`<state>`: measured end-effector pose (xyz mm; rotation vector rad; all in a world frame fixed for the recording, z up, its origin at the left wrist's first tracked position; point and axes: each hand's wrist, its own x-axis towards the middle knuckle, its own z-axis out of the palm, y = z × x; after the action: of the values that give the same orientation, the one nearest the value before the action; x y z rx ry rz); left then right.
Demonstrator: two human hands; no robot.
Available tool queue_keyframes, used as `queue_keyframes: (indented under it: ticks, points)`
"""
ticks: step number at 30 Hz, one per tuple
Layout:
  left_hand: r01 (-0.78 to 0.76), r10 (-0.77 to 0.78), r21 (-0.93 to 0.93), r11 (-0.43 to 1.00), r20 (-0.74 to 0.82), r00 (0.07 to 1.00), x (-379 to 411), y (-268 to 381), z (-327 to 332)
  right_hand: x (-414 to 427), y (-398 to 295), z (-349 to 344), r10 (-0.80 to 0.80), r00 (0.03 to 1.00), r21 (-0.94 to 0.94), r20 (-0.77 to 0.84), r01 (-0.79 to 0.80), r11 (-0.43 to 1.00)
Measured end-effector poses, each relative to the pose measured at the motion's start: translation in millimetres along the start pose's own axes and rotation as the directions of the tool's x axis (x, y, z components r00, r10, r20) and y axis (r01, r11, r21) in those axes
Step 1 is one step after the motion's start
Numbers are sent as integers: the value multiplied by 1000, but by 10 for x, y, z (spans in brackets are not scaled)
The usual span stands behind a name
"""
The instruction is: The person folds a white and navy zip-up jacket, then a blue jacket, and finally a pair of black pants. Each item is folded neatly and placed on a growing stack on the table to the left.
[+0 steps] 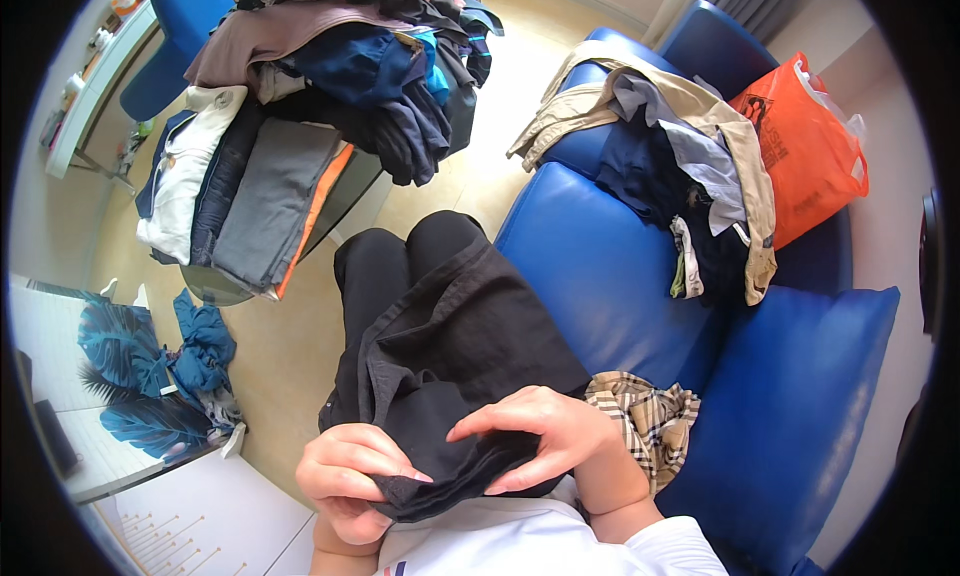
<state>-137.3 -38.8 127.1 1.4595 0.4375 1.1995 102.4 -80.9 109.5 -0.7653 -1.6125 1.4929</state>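
Observation:
A black cloth garment (487,328) is spread over my lap, its near end bunched close to my white shirt. My left hand (345,471) pinches the garment's near edge between thumb and fingers. Over the folded layers at the same end, my right hand (555,433) has its thumb and index finger spread apart, with the thumb tip against the cloth. Dark folds show in the gap between them. Part of the garment is hard to tell from the black trousers (373,276) on my legs.
A blue sofa (592,261) holds beige and dark clothes (697,148), an orange bag (802,148) and a checked cloth (645,418). Ahead, folded clothes (277,193) lie on a glass table (341,208) beside a heaped pile (352,58). Blue cloth (204,336) hangs at left.

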Motion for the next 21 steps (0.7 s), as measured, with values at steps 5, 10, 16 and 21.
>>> queue_keyframes:
  ticks: [5, 10, 16, 21]
  points:
    - [-2, 1, 79, 997, 8, 1000, 17, -38, 106, 19, -6, 142, -32, 998, -104, -47, 27, 994]
    - [-20, 10, 125, 992, 78, 997, 38, -134, 177, -51, -26, 242, -80, 994, -94, -77, 73, 993]
    - [12, -52, 122, 992, 330, 943, 103, -179, 101, -144, -94, 204, -167, 985, 58, -36, 169, 984]
    - [153, -200, 132, 979, 517, 833, 195, -313, 190, -401, -134, 6, -539, 819, 382, -198, 570, 727]
